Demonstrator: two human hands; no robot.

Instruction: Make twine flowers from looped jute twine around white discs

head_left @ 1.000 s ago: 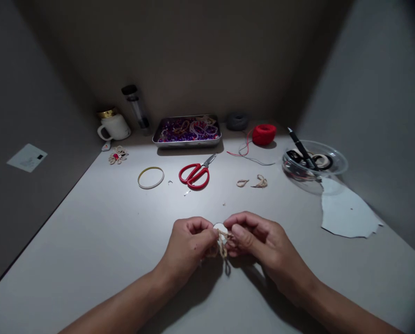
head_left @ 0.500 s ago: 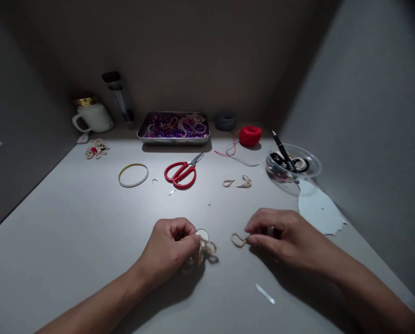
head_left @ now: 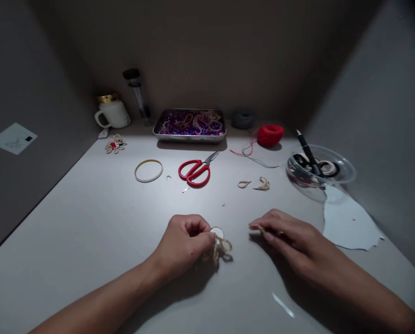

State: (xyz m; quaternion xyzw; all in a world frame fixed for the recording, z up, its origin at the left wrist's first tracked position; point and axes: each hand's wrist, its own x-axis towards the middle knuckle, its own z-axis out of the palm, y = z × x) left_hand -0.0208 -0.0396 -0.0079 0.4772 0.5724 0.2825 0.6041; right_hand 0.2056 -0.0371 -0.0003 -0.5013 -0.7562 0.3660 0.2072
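Note:
My left hand (head_left: 191, 239) pinches a small white disc (head_left: 217, 232) with twine loops (head_left: 218, 248) attached, just above the table. Its thumb and fingers cover part of the disc. To the right, my right hand (head_left: 287, 234) is closed on a loose twine loop (head_left: 258, 228), held between thumb and fingers with its end poking out to the left. Farther up the table lie a single twine loop (head_left: 244, 184) and a small bunch of twine loops (head_left: 262, 184). A thin white strip (head_left: 283, 305) rests on the table below my hands.
Red-handled scissors (head_left: 195, 174), a thin ring (head_left: 148, 170) and a twine flower (head_left: 116, 144) lie farther back. Behind them stand a bead tray (head_left: 190, 138), a white mug (head_left: 114, 113) and a red yarn ball (head_left: 270, 135). A clear bowl (head_left: 348, 172) holds a pen at right, near white felt (head_left: 350, 222).
My right hand has lifted the twine loop off the table and now grips it closer. The whole view has shifted, so things appear farther right. My left hand keeps its pinch.

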